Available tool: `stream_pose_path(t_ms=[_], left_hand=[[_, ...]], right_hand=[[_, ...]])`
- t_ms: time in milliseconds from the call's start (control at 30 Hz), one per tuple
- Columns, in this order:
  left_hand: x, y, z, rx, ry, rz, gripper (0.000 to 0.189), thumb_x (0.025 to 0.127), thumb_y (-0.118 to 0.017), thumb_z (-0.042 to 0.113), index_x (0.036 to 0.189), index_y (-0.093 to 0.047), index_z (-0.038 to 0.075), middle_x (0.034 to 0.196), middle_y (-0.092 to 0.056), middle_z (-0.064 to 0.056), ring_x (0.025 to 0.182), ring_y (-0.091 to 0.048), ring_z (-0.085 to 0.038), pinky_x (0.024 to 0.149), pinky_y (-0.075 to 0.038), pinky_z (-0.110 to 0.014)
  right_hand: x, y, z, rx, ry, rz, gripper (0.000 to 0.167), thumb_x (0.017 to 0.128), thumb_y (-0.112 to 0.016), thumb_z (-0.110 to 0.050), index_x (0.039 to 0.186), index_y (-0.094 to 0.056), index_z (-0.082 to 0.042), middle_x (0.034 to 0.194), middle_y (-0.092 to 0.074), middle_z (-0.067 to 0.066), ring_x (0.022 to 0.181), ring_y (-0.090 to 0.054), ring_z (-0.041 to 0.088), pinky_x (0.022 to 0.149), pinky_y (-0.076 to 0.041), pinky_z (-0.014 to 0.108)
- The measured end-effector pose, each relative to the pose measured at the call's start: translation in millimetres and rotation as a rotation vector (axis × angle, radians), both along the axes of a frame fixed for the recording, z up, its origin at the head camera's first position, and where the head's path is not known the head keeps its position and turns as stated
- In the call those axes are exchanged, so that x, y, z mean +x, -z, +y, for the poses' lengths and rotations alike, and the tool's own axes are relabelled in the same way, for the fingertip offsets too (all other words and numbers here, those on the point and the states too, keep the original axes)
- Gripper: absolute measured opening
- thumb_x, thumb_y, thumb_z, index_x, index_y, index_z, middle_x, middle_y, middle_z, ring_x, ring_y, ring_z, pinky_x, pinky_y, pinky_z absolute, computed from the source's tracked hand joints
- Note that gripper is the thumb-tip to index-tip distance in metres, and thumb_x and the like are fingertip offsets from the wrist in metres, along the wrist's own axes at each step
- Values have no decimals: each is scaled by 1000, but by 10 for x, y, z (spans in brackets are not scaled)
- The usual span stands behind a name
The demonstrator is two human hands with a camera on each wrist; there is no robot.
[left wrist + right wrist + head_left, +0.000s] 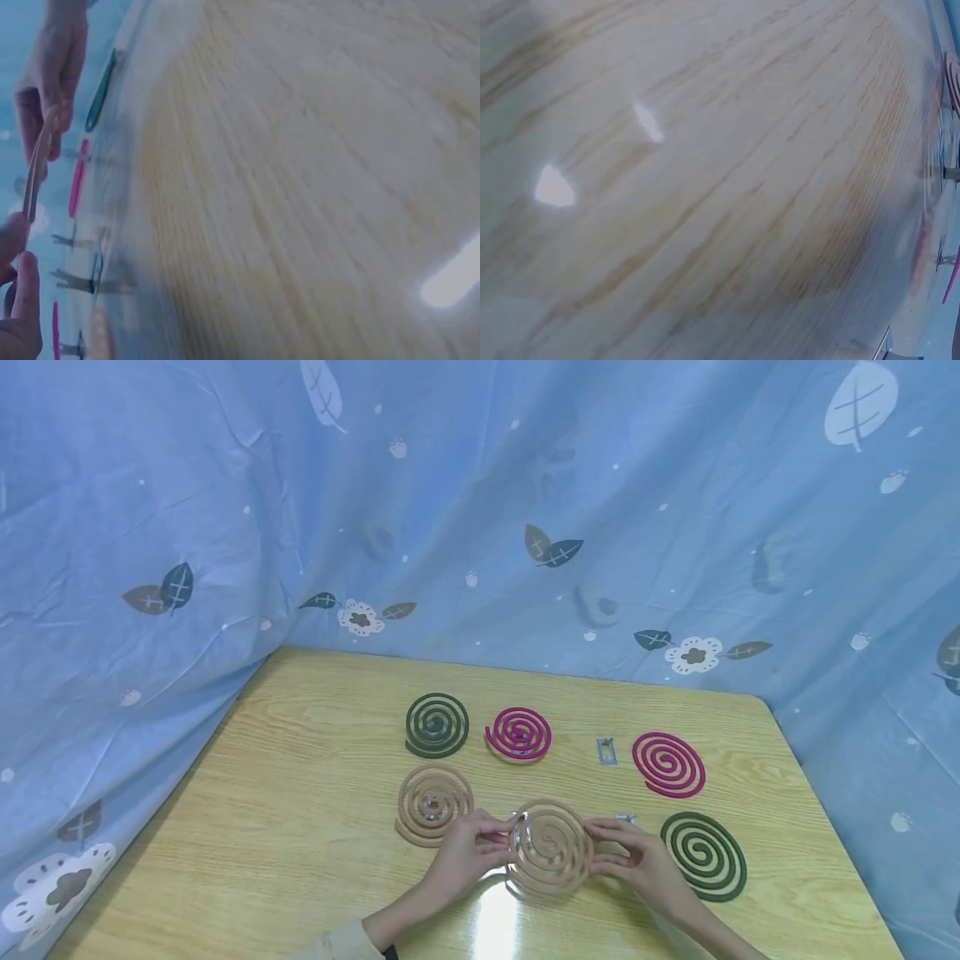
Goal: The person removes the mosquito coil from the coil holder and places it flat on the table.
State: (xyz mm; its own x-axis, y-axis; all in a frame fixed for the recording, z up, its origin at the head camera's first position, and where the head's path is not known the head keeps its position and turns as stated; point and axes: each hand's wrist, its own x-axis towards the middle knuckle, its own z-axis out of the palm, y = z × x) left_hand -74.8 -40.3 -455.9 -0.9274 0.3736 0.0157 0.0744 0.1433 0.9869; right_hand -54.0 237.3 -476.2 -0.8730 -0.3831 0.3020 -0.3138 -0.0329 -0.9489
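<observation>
Between my two hands is a tan mosquito coil (550, 842), raised off the table and tilted. My left hand (467, 857) pinches its left rim, while my right hand (643, 862) grips the opposite rim with fingers and thumb. Behind the coil's left part, a shiny metal stand (521, 828) shows through the gaps. A second tan coil (411, 823) sits over a metal stand just left of my left hand. In the left wrist view the held coil (34, 180) appears nearly edge-on between the fingers; the right wrist view shows no hand clearly.
A green coil (408, 727) and a magenta coil (547, 735) sit over stands at the back. Bare stands (607, 751) (627, 817) lie toward the right, beside another magenta coil (637, 752) and green coil (738, 860). Blue patterned cloth (480, 510) hangs behind the wooden table (300, 827).
</observation>
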Motion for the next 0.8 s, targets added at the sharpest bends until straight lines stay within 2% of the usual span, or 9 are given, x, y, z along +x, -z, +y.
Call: stream_pose_path(t_ms=[67,333,567,800], left_hand=[[12,8,28,2,5,-14,40,72,-76,-8,109,-63,-14,93,-58,-10,85,-65,-17,78,-56,-19],[48,17,122,7,15,5,39,72,-77,-5,108,-64,-12,94,-60,-11,85,-65,-17,78,-56,-19],[50,54,170,14,48,-10,47,71,-78,-4,115,-63,-8,96,-64,-13,83,-64,-13,77,-56,-18],[26,111,229,15,84,-13,48,69,-79,-4,115,-63,-9,92,-64,-12,79,-66,-11,72,-57,-17]], right_hand=[[18,-3,22,-3,5,1,47,74,-69,15,116,-50,25,126,-58,8,110,-59,10,81,-56,34],[72,22,122,-33,-6,-12,47,74,-67,18,117,-48,26,129,-58,6,113,-57,10,82,-56,34],[116,62,197,8,8,-32,48,73,-68,17,116,-49,26,127,-59,0,113,-56,6,82,-56,32],[146,98,253,35,-9,-23,50,73,-70,15,116,-48,26,128,-57,5,115,-55,5,83,-55,33]])
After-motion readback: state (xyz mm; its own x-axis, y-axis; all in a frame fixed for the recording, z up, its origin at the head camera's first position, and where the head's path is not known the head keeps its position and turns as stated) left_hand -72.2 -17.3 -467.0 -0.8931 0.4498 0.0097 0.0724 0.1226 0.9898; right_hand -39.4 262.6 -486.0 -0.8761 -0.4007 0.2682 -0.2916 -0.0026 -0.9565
